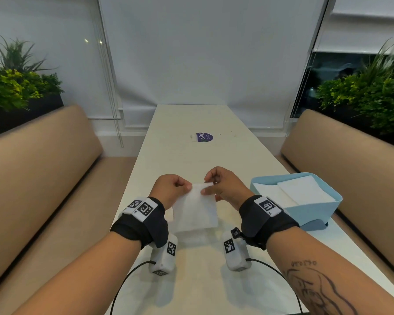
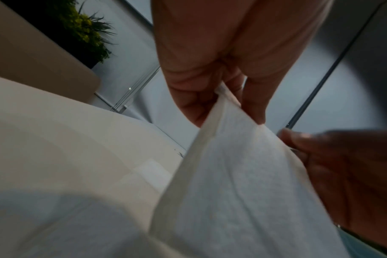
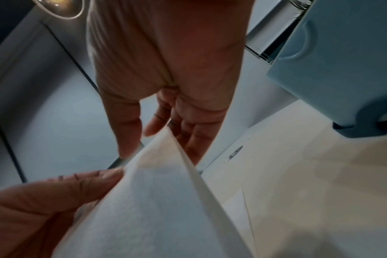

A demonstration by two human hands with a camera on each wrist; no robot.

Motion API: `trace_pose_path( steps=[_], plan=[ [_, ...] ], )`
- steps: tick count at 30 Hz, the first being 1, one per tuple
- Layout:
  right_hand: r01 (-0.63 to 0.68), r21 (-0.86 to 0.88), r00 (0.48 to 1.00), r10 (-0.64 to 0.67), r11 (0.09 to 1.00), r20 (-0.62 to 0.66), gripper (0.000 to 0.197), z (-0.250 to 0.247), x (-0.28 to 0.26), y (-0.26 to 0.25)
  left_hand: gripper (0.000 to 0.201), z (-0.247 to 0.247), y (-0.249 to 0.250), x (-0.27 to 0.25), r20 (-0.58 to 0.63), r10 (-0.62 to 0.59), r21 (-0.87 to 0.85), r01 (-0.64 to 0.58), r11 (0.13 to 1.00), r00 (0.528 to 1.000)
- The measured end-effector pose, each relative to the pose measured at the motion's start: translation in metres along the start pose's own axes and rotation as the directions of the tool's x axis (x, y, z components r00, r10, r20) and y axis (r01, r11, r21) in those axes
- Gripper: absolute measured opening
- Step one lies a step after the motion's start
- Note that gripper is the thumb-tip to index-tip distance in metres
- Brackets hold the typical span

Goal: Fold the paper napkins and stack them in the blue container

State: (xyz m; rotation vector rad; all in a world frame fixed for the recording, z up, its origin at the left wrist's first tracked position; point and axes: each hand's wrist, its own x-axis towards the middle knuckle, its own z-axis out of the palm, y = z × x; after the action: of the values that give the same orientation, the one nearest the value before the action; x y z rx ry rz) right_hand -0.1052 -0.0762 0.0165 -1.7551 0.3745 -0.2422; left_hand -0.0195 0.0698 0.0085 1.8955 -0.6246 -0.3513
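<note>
A white paper napkin (image 1: 195, 208) hangs above the table between both hands, its lower edge free. My left hand (image 1: 187, 186) pinches its upper left corner between thumb and fingers; in the left wrist view the napkin (image 2: 243, 183) runs down from my left hand (image 2: 230, 97). My right hand (image 1: 206, 185) pinches the upper right edge, thumb on the near face; the right wrist view shows the napkin (image 3: 157, 200) rising to my right hand (image 3: 144, 139). The blue container (image 1: 314, 212) stands to the right on the table, with white folded napkins (image 1: 305, 189) lying inside.
The long cream table (image 1: 191, 155) carries a round purple sticker (image 1: 204, 137) farther back. Tan bench seats (image 1: 32, 178) run along both sides. Planters (image 1: 21, 87) stand behind the benches. Cables trail from the wrist cameras near the table's front.
</note>
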Motion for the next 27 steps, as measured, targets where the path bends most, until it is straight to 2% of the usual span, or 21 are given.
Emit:
trace_pose_path(
  steps=[2, 5, 8, 12, 16, 20, 22, 27],
  plan=[
    [0.008, -0.052, 1.000, -0.008, 0.999, 0.005, 0.020, 0.002, 0.000, -0.003, 0.020, 0.002, 0.002, -0.002, -0.001, 0.026, 0.030, -0.026, 0.999, 1.000],
    [0.066, -0.224, 0.998, -0.062, 0.972, 0.025, 0.014, 0.006, 0.001, -0.006, 0.020, 0.007, 0.005, -0.003, -0.011, 0.061, 0.073, -0.060, 0.995, 0.998],
    [0.070, -0.276, 0.998, -0.066, 0.959, 0.026, 0.009, 0.004, 0.002, -0.008, 0.019, 0.007, 0.007, -0.005, -0.015, 0.064, 0.088, -0.062, 0.994, 0.998],
    [0.006, -0.207, 1.000, 0.000, 0.978, 0.030, 0.015, -0.009, -0.003, -0.007, 0.015, 0.006, 0.013, -0.006, -0.036, 0.040, 0.008, -0.039, 0.999, 0.999],
    [-0.038, -0.044, 0.999, 0.037, 0.998, -0.020, 0.004, -0.022, -0.014, -0.005, 0.016, 0.012, 0.023, -0.005, -0.078, 0.040, -0.035, -0.043, 0.998, 0.996],
    [-0.108, 0.044, 0.994, 0.106, 0.993, 0.037, 0.032, -0.036, -0.026, -0.005, 0.016, 0.024, 0.037, 0.000, -0.188, 0.047, -0.129, -0.072, 0.989, 0.981],
    [-0.109, 0.059, 0.994, 0.107, 0.992, 0.029, 0.033, -0.044, -0.030, -0.007, 0.012, 0.032, 0.046, 0.003, -0.219, 0.041, -0.165, -0.078, 0.983, 0.975],
    [-0.064, 0.135, 0.992, 0.078, 0.989, -0.101, 0.025, -0.084, -0.037, -0.020, 0.049, 0.059, 0.076, 0.001, -0.046, 0.030, -0.240, -0.040, 0.970, 0.999]
  ],
)
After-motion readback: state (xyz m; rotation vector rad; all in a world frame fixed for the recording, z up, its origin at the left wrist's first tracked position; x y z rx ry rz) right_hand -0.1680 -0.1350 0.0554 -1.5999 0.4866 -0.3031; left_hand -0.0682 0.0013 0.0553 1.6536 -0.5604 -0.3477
